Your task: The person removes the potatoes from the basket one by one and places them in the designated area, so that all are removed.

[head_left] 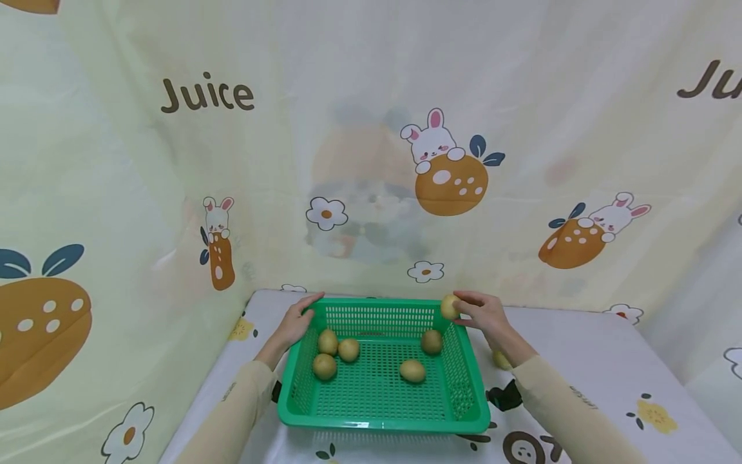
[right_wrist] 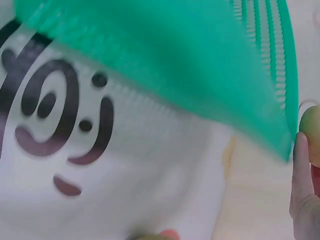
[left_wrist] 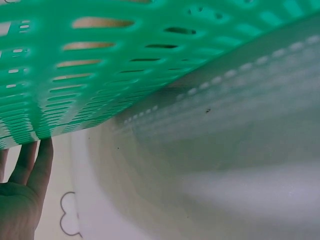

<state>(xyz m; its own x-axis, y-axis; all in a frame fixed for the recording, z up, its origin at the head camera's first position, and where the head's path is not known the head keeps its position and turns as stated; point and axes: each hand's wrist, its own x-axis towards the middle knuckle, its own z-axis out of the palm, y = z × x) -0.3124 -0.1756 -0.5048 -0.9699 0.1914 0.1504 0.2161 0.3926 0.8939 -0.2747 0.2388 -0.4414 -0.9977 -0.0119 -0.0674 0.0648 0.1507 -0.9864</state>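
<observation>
A green plastic basket [head_left: 379,425] with slotted walls stands on the table. My left hand [head_left: 294,322] holds its back left corner, thumb at the rim; in the left wrist view the fingers [left_wrist: 39,167] reach along the outside of the wall. My right hand [head_left: 484,316] pinches a potato [head_left: 449,307] between thumb and fingers at the back right corner of the rim. Three potatoes [head_left: 324,367] lie grouped at the left inside the basket. Toward the right inside lie a darker potato [head_left: 431,342] and a paler, oval one [head_left: 412,371].
Another potato [head_left: 501,359] lies on the table outside the basket, partly hidden by my right forearm. A printed white cloth [head_left: 580,361] covers the table. Behind hangs a pale curtain [head_left: 359,77] with rabbits and fruit on it. Dark wrist straps show beside the basket.
</observation>
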